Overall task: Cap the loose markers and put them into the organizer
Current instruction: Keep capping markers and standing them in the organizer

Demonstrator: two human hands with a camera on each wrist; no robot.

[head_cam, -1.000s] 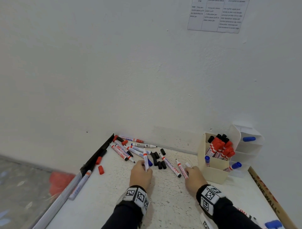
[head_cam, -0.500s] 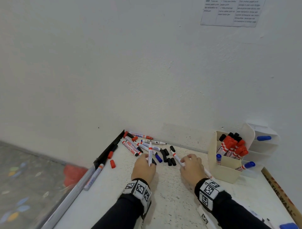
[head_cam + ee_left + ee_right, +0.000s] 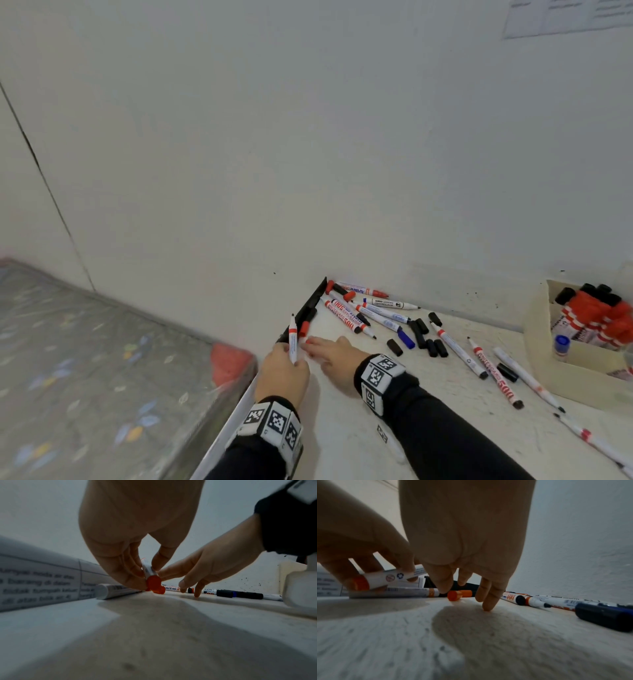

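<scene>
A red marker [image 3: 293,342] is held by the left hand [image 3: 282,375], pinched between thumb and curled fingers [image 3: 123,566] near the table's left edge, at about 7 o'clock from the heap of loose markers [image 3: 363,310]. It is uncapped, with its tip pointed up and away at 12 o'clock and its red rear end kept low by the table [image 3: 342,428].

The right hand [image 3: 330,356] is stretched flat toward 9 o'clock, just beside the left hand. Nothing is gripped by it; its fingers [image 3: 488,595] are extended, and 1 fingertip is touching the tabletop. A loose red cap [image 3: 456,595] is lying on the table right at those fingers, between the 2 hands. Whether it is actually touched cannot be told.

The heap is gathered in the far corner against the wall, at 1 o'clock from the hands. Several black caps [image 3: 424,337] and a blue cap [image 3: 406,339] are strewn at its 4 o'clock side. More uncapped markers [image 3: 493,371] are spread at 3 o'clock from the hands.

The organizer [image 3: 548,346], a cream box, is set at the far right of the table, well apart from both hands. Capped red and black markers [image 3: 596,311] are stood in it, with 1 blue-capped marker [image 3: 561,344] in its near compartment.

A printed sheet [image 3: 39,582] is seen along the table's left edge, with another marker [image 3: 113,591] lying against it.
</scene>
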